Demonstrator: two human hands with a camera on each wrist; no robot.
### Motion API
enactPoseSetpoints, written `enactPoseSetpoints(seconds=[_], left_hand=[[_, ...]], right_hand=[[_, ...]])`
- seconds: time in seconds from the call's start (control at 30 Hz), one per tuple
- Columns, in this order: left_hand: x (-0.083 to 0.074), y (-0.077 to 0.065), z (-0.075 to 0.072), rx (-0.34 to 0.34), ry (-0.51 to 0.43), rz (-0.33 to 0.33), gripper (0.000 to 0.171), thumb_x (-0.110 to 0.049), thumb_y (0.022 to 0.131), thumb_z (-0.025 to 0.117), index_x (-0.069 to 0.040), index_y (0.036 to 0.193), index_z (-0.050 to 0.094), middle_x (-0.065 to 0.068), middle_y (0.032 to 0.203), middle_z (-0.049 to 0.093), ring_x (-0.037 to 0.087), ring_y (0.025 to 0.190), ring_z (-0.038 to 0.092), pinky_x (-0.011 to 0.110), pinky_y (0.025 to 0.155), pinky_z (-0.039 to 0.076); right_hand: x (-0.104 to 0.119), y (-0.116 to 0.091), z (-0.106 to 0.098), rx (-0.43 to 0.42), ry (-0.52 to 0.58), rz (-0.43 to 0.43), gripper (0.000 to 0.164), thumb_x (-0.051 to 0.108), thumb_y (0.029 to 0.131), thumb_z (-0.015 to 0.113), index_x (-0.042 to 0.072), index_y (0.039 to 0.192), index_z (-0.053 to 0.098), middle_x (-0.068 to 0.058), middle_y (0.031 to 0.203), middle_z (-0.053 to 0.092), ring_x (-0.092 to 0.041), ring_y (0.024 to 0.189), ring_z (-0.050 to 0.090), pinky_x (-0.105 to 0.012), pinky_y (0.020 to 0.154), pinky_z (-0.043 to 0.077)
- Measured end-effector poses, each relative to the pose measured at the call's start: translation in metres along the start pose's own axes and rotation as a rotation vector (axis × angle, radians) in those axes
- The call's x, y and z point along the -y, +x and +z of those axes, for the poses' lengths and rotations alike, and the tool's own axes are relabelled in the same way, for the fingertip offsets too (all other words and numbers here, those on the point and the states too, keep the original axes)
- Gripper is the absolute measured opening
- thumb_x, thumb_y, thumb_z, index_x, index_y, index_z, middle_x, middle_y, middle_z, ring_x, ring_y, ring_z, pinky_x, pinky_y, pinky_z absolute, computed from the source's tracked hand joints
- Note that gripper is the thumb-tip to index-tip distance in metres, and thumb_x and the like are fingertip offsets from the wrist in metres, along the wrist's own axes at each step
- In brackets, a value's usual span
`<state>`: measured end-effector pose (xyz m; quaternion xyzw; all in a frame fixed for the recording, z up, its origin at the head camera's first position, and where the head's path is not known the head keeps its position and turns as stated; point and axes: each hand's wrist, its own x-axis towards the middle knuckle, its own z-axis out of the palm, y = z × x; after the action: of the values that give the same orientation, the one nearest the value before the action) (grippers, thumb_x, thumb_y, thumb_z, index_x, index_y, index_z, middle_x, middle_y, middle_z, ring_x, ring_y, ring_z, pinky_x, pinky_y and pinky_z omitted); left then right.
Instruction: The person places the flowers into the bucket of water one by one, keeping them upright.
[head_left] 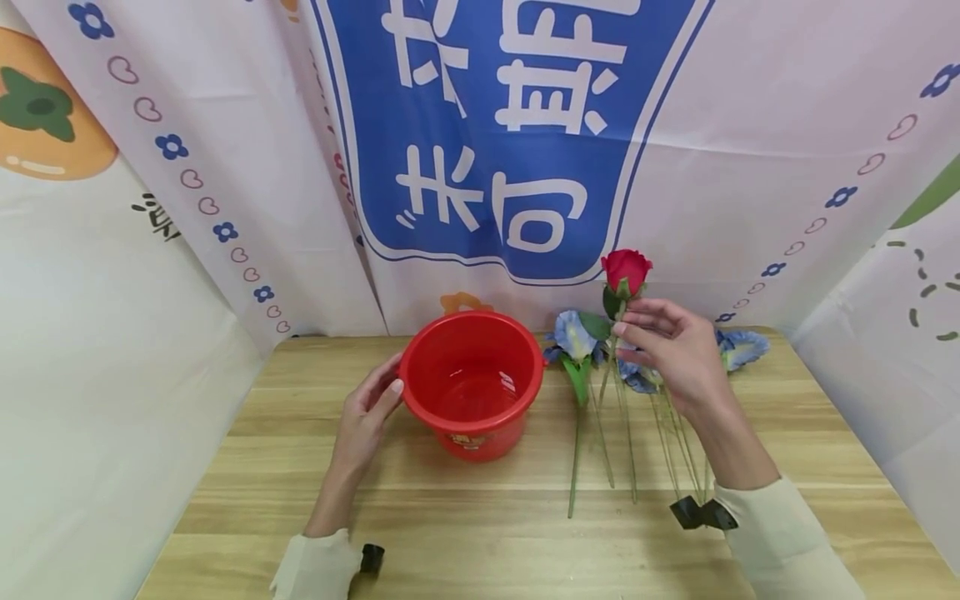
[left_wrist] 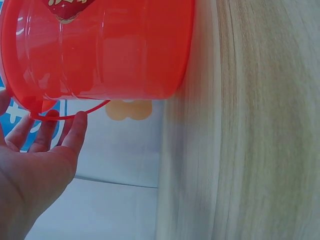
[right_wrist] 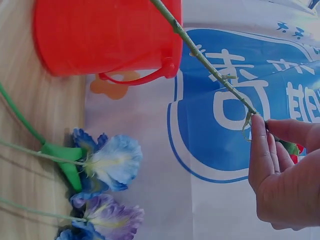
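Note:
A red plastic bucket [head_left: 498,437] stands upright on the table. At its left rim my left hand [head_left: 366,421] holds it, the thumb near the front and the fingers along the side. In the left wrist view those fingers meet the thin red handle [left_wrist: 98,107], which hangs against the bucket. My right hand [head_left: 678,354] pinches the green stem [right_wrist: 210,68] of a red rose [head_left: 627,273] between thumb and fingers. The bloom points up, and the stem slants down to the left of the hand. Just behind that stem lies a blue iris [head_left: 574,335].
More blue and purple artificial flowers [right_wrist: 112,215] lie right of the bucket, their thin stems toward the front of the wooden table [head_left: 480,533]. Another blue bloom [head_left: 744,348] is at the back right. A printed cloth [head_left: 750,167] hangs behind the table.

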<state>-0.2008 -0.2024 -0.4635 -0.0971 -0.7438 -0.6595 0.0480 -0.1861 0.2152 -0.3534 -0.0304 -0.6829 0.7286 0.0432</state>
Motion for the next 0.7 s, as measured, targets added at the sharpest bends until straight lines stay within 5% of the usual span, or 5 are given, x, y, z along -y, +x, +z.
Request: enactPoseSetpoints(seconds=[0.33,0.7], left_hand=[[0.0,-0.001,-0.001,0.002,-0.002,-0.001,0.05,-0.023,0.111,0.06,-0.012,0.159,0.052,0.015,0.157,0.057,0.006,0.131,0.062,0.019,0.101,0.059],[0.0,0.0,-0.001,0.001,-0.007,-0.001,0.049,-0.022,0.111,0.059,-0.01,0.159,0.052,0.017,0.158,0.056,0.004,0.13,0.062,0.019,0.101,0.059]], right_hand=[[0.014,0.008,0.02,0.022,0.093,-0.048,0.037,0.006,0.094,0.083,0.006,0.126,0.066,-0.002,0.107,0.073,-0.014,0.087,0.077,-0.031,0.082,0.068],[0.029,0.016,0.046,-0.009,0.033,-0.087,0.042,0.012,0.096,0.082,0.007,0.134,0.065,-0.003,0.114,0.072,-0.017,0.101,0.074,-0.033,0.084,0.068]])
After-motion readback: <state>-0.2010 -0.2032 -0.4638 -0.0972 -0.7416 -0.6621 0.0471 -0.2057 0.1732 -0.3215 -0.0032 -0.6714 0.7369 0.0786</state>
